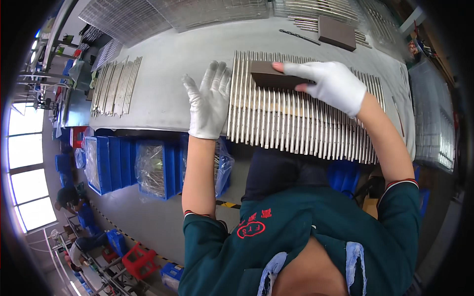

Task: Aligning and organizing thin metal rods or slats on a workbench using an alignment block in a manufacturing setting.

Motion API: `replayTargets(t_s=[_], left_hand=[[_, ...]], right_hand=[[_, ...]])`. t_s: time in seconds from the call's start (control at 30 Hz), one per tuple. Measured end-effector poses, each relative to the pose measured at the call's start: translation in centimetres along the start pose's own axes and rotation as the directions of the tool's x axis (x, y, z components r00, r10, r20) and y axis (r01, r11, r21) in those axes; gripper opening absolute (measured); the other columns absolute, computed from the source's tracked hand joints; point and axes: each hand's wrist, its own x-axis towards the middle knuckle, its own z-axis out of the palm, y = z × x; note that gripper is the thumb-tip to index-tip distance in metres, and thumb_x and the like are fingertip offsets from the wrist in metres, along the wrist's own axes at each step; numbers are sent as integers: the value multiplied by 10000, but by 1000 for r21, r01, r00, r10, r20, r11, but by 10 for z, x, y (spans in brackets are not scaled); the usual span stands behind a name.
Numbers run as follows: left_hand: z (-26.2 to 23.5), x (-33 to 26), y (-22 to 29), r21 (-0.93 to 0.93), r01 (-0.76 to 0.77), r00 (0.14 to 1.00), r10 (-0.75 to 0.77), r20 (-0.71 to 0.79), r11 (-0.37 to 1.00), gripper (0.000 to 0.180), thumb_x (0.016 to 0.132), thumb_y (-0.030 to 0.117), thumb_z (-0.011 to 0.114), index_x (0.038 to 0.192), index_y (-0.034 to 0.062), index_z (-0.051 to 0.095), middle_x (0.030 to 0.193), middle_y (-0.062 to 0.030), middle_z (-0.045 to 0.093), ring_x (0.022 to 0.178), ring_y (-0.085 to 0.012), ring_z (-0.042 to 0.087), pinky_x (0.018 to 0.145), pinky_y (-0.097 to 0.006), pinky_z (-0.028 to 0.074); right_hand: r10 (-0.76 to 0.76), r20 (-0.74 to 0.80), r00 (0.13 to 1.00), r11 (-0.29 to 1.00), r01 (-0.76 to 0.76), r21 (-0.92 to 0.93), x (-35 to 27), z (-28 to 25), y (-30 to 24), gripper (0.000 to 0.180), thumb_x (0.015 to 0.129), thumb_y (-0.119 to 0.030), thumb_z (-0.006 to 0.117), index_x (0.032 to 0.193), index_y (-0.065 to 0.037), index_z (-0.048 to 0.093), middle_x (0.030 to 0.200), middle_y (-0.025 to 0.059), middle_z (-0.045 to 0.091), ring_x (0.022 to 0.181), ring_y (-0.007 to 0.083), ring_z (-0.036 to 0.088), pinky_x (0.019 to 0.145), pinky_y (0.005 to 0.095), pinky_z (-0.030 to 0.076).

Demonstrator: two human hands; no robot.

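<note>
A wide row of shiny metal rods (296,123) lies side by side on the grey table (187,54). My right hand (331,84), in a white glove, grips a dark brown rectangular block (269,76) that rests on top of the rods near their far left end. My left hand (210,101), also gloved, lies flat with fingers spread on the table, pressed against the left edge of the rod row.
A smaller batch of rods (116,86) lies at the table's left. A second brown block (336,33) sits on more rods at the back, a thin drill bit (298,37) beside it. Blue bins (128,165) with bagged rods stand on the floor. People crouch at lower left (74,197).
</note>
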Motion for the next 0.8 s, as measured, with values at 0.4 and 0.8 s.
replayTargets(t_s=[0.4,0.8], left_hand=[[4,-5,0,-32,-2,1000,1,-17,999,983,829,732,546,1408,-42,370,1398,-179,413,1349,-305,374,1187,-398,300],[3,-4,5,-80,66,995,-60,85,995,1061,777,769,572,1449,-15,332,1330,-98,413,1260,-228,422,1165,-347,318]], right_hand=[[-112,-17,994,989,109,-104,6,2,3,579,889,-206,666,1426,-334,491,1022,165,688,840,354,671,737,403,532],[-113,-57,992,991,108,-80,6,3,2,574,868,-172,681,1399,-319,518,1068,122,696,869,355,667,749,409,541]])
